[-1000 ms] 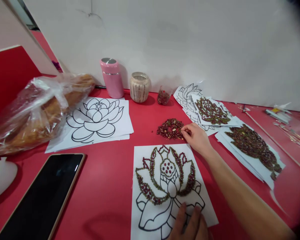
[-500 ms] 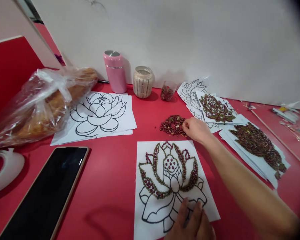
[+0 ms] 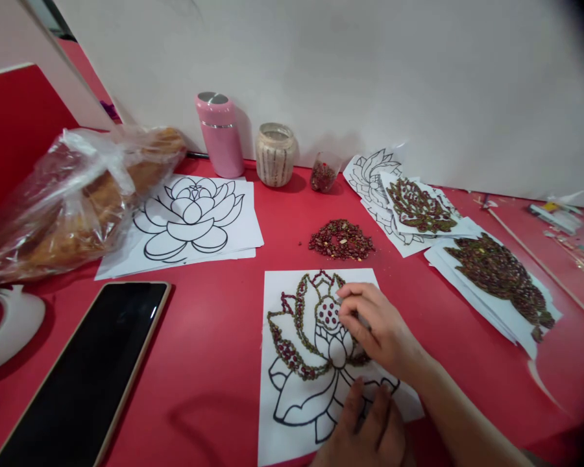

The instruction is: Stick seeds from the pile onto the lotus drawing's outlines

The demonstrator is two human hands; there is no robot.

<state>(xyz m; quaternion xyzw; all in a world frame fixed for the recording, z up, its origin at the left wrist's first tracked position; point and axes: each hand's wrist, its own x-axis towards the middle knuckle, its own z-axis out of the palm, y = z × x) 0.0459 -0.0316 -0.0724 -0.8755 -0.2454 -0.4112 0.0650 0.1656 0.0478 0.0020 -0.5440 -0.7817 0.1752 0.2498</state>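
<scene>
A sheet with a black lotus outline (image 3: 302, 405) lies on the red table, its upper petals partly lined with green and dark red beans. My right hand (image 3: 377, 324) is over the sheet's upper right part, thumb and fingertips pinched beside the seed pod drawing; whatever they hold is too small to make out. My left hand (image 3: 367, 428) rests on the sheet's lower edge with its fingers spread. Behind the sheet sits a loose pile of red and green beans (image 3: 341, 240).
Along the back stand a pink tumbler (image 3: 221, 139), a ribbed jar (image 3: 275, 155) and a small cup of beans (image 3: 324, 176). At left are a phone (image 3: 82, 376), lotus sheets (image 3: 243, 220) and a plastic bag (image 3: 87, 201). Bean-covered sheets (image 3: 501, 279) lie at right.
My right hand has left the bean pile and come toward me, over the lotus sheet. My left hand remains on the sheet. The view has shifted slightly.
</scene>
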